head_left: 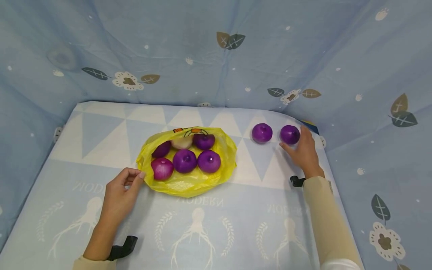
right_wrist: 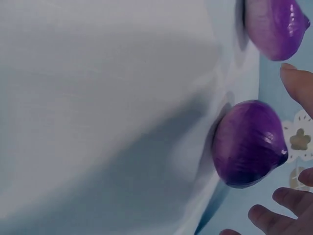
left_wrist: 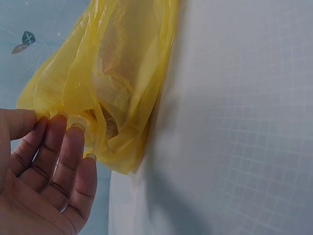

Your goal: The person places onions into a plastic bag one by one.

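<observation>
My left hand [head_left: 119, 191] pinches the left rim of a yellow plastic bag [head_left: 189, 190] between thumb and fingers. The bag's mouth gapes upward, and several purple onions [head_left: 184, 161] and a whitish one [head_left: 182, 143] lie inside. In the left wrist view, the thin plastic [left_wrist: 129, 44] hangs in folds from the fingertips. At the table's back right, my right hand [head_left: 305, 153] spreads thumb and fingers around a purple onion [head_left: 289, 134]. The right wrist view has this onion [right_wrist: 249, 144] between the thumb and the fingers, with gaps on both sides. Another purple onion [head_left: 261, 133] sits just left of it.
A patterned white and blue cloth [head_left: 195, 228] covers the table. Blue printed fabric [head_left: 189, 56] hangs behind it and at both sides. At the back right corner, a dark blue and yellow flat item [head_left: 309, 126] shows behind the right hand. Each wrist carries a black mount [head_left: 123, 248].
</observation>
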